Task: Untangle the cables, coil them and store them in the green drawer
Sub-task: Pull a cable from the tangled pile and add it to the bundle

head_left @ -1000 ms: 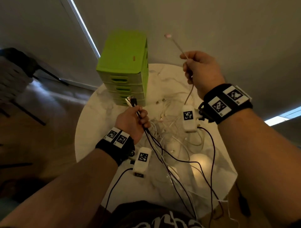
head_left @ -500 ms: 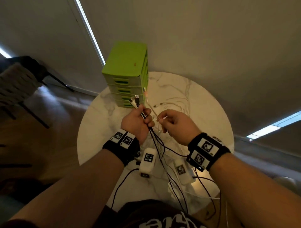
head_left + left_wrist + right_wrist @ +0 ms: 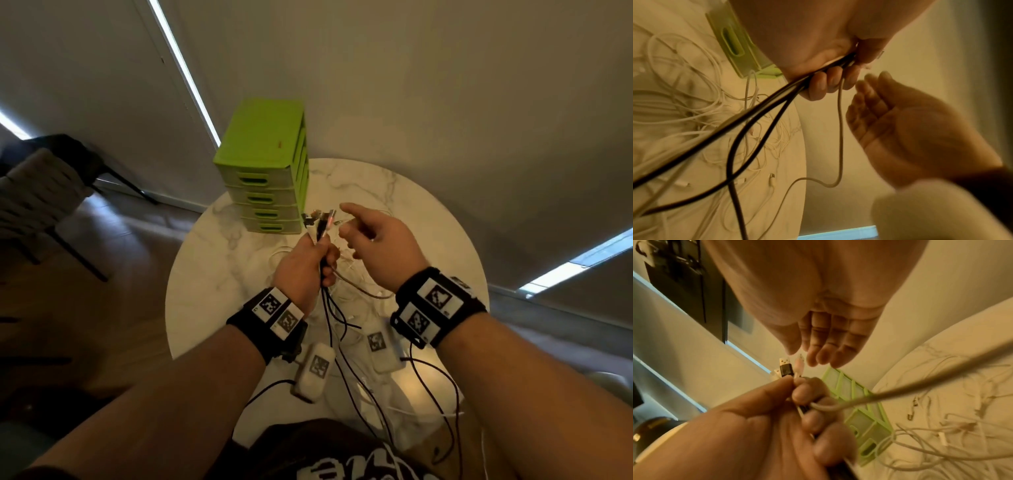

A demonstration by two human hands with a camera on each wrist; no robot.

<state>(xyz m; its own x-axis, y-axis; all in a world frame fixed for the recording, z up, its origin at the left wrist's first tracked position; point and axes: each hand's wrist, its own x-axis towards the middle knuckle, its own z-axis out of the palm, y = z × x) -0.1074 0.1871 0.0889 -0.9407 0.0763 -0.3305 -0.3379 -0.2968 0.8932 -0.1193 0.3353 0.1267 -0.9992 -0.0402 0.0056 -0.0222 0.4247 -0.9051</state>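
Observation:
My left hand (image 3: 308, 263) grips a bundle of cable ends (image 3: 320, 222) above the round marble table (image 3: 219, 267). Black cables (image 3: 760, 113) and a pale one (image 3: 839, 129) hang from its fist, and the plugs (image 3: 786, 368) stick up above the thumb. My right hand (image 3: 373, 240) hovers just right of the bundle with straight fingers, holding nothing. A tangle of white cables (image 3: 684, 105) lies on the table under both hands. The green drawer unit (image 3: 265, 171) stands at the table's far left with all drawers closed.
A dark chair (image 3: 44, 192) stands on the wooden floor to the left. Grey walls close in behind the table. White tagged sensor boxes (image 3: 315, 370) with black leads hang below both wrists over the table's near edge.
My right hand came down from high on the right with the pale cable, passed its end into the left hand's bundle, then let go and opened. The left hand stayed put.

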